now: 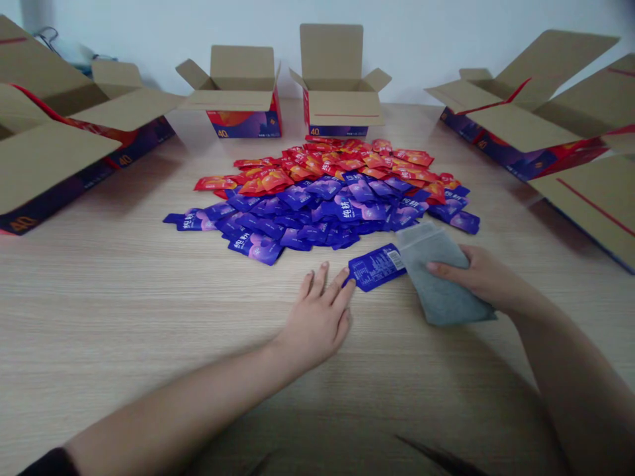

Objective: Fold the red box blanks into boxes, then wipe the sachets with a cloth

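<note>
My left hand lies palm down on the table with its fingers spread. Its fingertips touch the end of a blue sachet, which lies flat with printed text and a barcode upward. In my right hand is a grey translucent zip bag, gripped by its right side with the thumb on top. The bag's upper left corner overlaps the sachet's right end. Whether anything is inside the bag I cannot tell. Beyond my hands spreads a pile of blue sachets, with red sachets behind them.
Two open cardboard boxes, one left of centre and one at centre, stand at the back by the wall. More open boxes line the left side and the right side. All rest on a pale wooden table.
</note>
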`<control>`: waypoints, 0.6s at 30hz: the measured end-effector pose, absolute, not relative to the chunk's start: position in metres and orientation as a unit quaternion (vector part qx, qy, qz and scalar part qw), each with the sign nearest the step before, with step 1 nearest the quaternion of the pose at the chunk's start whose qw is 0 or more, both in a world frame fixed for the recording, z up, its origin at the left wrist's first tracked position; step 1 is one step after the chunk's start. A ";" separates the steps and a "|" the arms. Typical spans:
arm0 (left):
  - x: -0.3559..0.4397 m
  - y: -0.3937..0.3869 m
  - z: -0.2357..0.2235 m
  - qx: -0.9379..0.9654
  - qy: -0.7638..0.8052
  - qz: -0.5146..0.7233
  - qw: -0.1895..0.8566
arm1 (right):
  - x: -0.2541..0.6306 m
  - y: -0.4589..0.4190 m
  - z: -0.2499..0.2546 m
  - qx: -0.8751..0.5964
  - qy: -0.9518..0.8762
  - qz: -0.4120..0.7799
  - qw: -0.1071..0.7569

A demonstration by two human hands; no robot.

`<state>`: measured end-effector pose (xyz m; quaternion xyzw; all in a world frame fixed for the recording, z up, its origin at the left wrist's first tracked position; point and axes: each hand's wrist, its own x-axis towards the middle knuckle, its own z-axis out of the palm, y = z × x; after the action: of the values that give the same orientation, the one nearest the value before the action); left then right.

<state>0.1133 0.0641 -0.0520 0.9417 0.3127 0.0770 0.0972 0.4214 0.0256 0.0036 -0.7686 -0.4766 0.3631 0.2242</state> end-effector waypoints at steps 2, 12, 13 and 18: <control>0.113 0.065 -0.050 0.945 0.304 0.067 0.095 | 0.414 0.028 0.011 -0.731 -0.453 0.410 0.303; 0.109 0.065 -0.047 0.955 0.279 0.056 0.086 | 0.345 0.047 -0.032 -0.645 -0.746 0.072 0.152; 0.110 0.064 -0.048 0.955 0.280 0.058 0.081 | 0.344 0.044 -0.035 -0.636 -0.754 0.038 0.160; 0.115 0.060 -0.049 0.970 0.232 0.054 0.051 | 0.331 0.031 -0.033 -0.534 -0.835 0.053 0.122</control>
<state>0.1150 0.0600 -0.0492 0.9700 0.2317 0.0536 0.0510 0.3307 0.0310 -0.0332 -0.5342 -0.8348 0.0532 0.1219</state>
